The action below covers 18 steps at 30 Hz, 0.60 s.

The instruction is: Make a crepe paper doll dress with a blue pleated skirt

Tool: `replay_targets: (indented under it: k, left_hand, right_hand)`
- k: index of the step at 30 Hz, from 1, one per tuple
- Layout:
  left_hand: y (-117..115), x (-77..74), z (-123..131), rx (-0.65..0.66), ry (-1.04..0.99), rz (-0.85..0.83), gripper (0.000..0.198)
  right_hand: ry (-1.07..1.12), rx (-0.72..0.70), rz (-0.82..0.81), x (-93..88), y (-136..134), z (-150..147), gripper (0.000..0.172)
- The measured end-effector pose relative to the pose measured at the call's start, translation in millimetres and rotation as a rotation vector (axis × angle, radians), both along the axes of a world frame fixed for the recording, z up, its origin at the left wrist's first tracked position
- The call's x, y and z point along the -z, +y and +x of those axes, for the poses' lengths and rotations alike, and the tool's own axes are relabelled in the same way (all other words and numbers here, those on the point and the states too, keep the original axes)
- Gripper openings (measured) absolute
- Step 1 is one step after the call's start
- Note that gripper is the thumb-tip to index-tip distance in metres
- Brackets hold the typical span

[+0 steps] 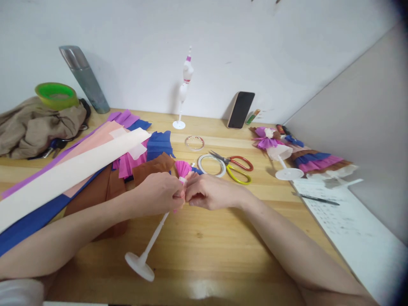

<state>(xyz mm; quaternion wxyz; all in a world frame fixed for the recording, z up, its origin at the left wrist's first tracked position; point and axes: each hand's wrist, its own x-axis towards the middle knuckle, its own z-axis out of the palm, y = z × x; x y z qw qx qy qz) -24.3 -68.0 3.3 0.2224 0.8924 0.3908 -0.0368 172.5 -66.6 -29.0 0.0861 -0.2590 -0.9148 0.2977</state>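
My left hand (159,193) and my right hand (208,192) meet over the middle of the wooden table (204,255), both with fingers pinched together. Between them they hold a small white doll stand (145,255) that lies tilted, its round base towards me. A fan of pink crepe paper (182,168) sticks up at the stand's top, just above my fingertips. The part of the stand inside my fingers is hidden.
Sheets of crepe paper (79,165) in cream, pink, blue, brown and purple lie at the left. Tape rolls (211,165), scissors (234,166), an upright doll stand (185,85), a phone (240,109), dressed stands (287,153), a cloth pile with a green bowl (55,95), a printed sheet with pen (318,199).
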Motion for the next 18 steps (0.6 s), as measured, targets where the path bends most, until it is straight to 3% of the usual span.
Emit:
replay_targets:
  k: [7, 14, 18]
  left_hand:
    - [11, 5.8, -5, -0.075, -0.159, 0.050, 0.016]
    - [0, 22.1, 6, -0.004, 0.002, 0.099, 0.006]
    - [1, 15.4, 5, -0.020, 0.020, 0.046, 0.010]
  right_hand:
    - [-0.017, -0.003, 0.020, 1.1, -1, -1, 0.019]
    - [0.017, 0.040, -0.024, -4.6, 1, 6, 0.022]
    - [0.119, 0.044, -0.049, -5.2, 1, 4, 0.021]
